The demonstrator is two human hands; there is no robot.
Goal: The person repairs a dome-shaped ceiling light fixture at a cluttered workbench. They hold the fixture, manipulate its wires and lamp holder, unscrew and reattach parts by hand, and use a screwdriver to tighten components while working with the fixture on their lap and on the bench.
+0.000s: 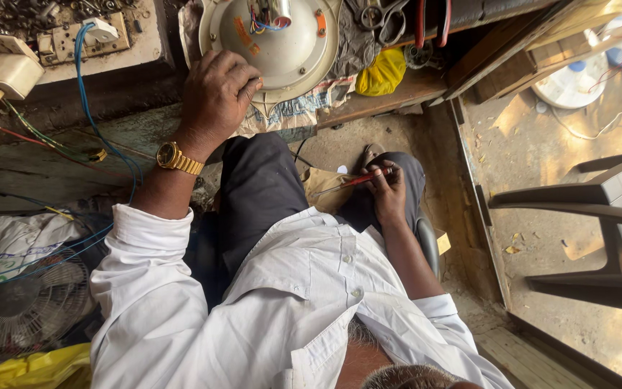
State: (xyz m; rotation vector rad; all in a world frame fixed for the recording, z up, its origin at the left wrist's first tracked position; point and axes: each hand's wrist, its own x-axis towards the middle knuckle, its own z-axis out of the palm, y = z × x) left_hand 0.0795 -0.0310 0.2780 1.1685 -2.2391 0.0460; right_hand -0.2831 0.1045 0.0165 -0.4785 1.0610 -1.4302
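My left hand rests curled on the round housing, cut off at the far edge; my right hand pinches a red-handled screwdriver, its tip indistinct.

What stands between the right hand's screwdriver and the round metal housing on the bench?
Nothing solid is visible between them. The screwdriver in the right hand is over the lap; the left hand rests on the housing rim.

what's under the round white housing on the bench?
The round white housing lies on printed paper spread over the wooden bench. The left hand rests on its rim; anything beneath is covered.
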